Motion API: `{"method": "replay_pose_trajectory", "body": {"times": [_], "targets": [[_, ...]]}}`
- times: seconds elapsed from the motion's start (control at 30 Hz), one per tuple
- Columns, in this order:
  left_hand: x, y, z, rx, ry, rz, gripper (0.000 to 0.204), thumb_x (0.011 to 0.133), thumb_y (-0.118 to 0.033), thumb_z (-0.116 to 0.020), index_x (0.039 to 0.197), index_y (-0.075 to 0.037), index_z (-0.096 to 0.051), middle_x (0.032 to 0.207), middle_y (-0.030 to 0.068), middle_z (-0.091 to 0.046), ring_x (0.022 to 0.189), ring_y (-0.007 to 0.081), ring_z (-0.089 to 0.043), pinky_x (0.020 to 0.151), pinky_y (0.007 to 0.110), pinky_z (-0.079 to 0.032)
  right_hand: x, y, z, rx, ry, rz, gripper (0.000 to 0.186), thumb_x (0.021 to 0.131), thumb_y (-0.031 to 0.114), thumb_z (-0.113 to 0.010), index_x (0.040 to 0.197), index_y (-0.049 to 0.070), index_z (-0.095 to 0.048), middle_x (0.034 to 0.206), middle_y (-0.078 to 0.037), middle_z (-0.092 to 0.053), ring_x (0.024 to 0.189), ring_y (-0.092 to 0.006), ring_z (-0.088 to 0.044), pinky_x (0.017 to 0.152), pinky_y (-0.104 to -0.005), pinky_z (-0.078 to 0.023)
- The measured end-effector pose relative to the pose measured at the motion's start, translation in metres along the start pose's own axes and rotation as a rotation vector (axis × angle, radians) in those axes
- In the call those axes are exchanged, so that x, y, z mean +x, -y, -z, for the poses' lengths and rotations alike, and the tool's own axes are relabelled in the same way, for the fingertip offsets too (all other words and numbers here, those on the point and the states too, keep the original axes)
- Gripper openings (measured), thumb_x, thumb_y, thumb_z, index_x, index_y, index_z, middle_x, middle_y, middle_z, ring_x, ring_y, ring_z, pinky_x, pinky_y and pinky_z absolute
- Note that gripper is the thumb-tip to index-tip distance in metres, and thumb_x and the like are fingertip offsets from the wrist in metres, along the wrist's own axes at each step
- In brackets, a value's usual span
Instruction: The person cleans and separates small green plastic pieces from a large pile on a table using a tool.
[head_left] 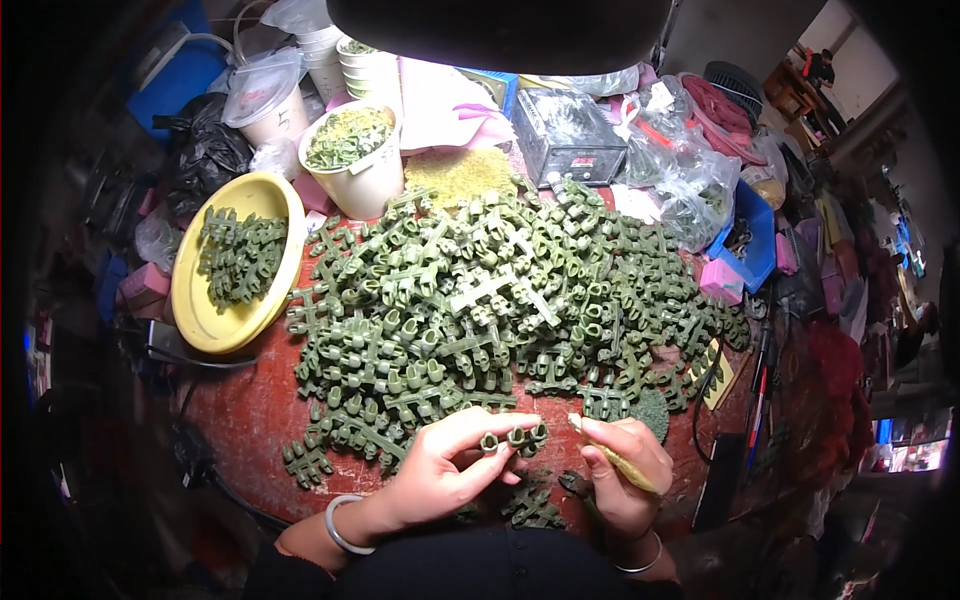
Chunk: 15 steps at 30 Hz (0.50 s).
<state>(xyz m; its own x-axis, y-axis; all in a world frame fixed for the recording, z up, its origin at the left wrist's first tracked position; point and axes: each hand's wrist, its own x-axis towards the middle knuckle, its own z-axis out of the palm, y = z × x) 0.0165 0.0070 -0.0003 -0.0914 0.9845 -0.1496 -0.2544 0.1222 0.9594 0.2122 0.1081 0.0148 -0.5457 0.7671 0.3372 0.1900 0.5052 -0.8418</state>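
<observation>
Green plastic sprue strip (513,437), lower centre of frame: pinched between thumb and fingertips of left hand (440,472), its small cups protruding rightward. Right hand (625,468), just beside it, clenched around a yellowish stick tool (618,460). Heap of green sprues (490,300) above; yellow bowl (195,305) at left.

Round red tabletop (250,420) carrying a central heap of green plastic sprues (500,300); left of the heap, a yellow dish (205,320); behind the heap, a white tub (365,180) and grey box (568,135).

Bare hands (440,470), a bangle (340,525) on each wrist, dark clothing
</observation>
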Motion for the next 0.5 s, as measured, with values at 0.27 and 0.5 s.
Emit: {"method": "replay_pose_trajectory", "body": {"times": [0.27, 0.5], "targets": [[0.002, -0.005, -0.001, 0.156, -0.021, -0.055, 0.038, 0.093, 0.011, -0.051, 0.129, 0.0, -0.061, 0.106, 0.0109, -0.057, 0.092, 0.0171, -0.066, 0.078, 0.027, -0.061, -0.001, -0.002, 0.0, 0.007, -0.001, 0.014, 0.026, 0.082, 0.002, -0.076, 0.107, -0.001, -0.071, 0.088, -0.013, -0.07, 0.072, -0.0198, -0.063, 0.066, -0.03, -0.05], [0.001, 0.004, 0.001, 0.344, -0.131, -0.152, 0.04, 0.087, 0.003, -0.062, 0.125, -0.009, -0.067, 0.084, 0.0059, -0.061, 0.07, 0.011, -0.055, 0.059, 0.025, -0.048, 0.003, 0.0, -0.001, 0.204, 0.076, 0.101, 0.026, 0.083, 0.003, -0.075, 0.108, -0.001, -0.071, 0.09, -0.012, -0.072, 0.072, -0.0206, -0.064, 0.066, -0.0305, -0.051]]}}
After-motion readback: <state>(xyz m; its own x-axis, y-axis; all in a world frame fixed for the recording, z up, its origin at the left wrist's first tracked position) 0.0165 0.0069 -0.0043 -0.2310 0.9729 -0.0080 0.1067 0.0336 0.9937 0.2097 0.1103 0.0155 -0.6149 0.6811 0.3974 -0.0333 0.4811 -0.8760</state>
